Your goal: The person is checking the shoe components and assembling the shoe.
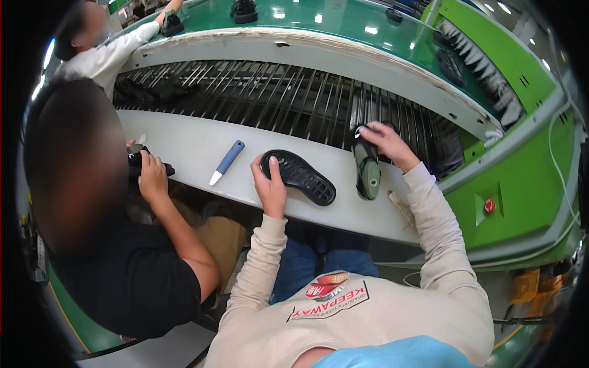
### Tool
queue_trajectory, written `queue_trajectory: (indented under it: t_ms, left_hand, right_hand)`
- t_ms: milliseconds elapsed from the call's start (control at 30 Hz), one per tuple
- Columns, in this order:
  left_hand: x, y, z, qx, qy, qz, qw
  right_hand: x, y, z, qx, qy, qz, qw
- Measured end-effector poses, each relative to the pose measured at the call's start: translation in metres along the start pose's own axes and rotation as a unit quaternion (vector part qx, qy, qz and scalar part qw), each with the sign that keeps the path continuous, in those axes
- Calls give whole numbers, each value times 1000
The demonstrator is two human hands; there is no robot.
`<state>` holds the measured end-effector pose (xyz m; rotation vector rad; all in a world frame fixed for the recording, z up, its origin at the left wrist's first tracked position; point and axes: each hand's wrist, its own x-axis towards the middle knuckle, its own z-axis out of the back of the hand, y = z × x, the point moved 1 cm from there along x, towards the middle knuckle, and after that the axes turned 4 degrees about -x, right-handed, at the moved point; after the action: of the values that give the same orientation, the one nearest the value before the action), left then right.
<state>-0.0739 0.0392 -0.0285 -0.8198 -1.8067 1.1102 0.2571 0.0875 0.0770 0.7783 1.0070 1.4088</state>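
Observation:
My left hand grips a black shoe sole by its near left end, thumb on top. The sole's ribbed, hollowed inner side faces up above the white worktop. My right hand is closed on the far end of a black shoe upper, whose grey-green underside faces up. A round hole shows near its closer end. The sole and the upper are apart. Left of the sole, a tool with a blue handle and a short white tip lies on the worktop.
The white worktop borders a rack of metal rods. Beyond runs a green conveyor with black shoes. A green machine with a red button stands right. A co-worker at left handles a dark shoe; another person reaches over the conveyor.

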Motion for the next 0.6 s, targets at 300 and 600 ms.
queue_trajectory:
  t_ms: [300,600]
  left_hand:
    - [-15,-93,-70,52,160,-202,965]
    - [-96,-114,-71,98,279,-185,937]
  right_hand:
    - [-65,-66,-10,-68,-62,7,996]
    - [-144,-68,-43,-203,-96,168,960]
